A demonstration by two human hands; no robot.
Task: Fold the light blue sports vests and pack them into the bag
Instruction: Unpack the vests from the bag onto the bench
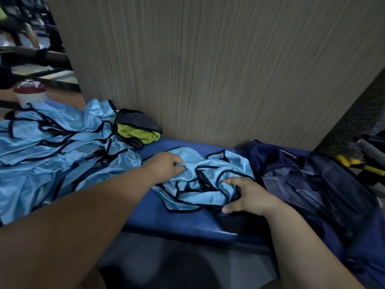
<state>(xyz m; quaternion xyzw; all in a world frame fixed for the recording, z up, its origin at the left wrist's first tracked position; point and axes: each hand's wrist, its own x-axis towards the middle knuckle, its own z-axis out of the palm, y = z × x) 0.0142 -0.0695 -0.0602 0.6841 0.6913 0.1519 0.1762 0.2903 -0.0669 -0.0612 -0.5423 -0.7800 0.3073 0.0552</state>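
- My left hand (166, 166) pinches a bunched fold of the crumpled vest (200, 182); my right hand (241, 195) curls round its near edge, I judge to spread it for folding.
- The vest lies between my hands on the blue bench (166, 217).
- The unfolded pile (52, 147) waits left of my left hand; the dark bag (316, 188) sits just right of my right, handy for packing.

L hand (166, 166): arm reaching fwd, fingers curled, pinching light blue vest (200, 200). R hand (248, 195): palm down, fingers dug into same vest, thumb splayed out. Both forearms bare.
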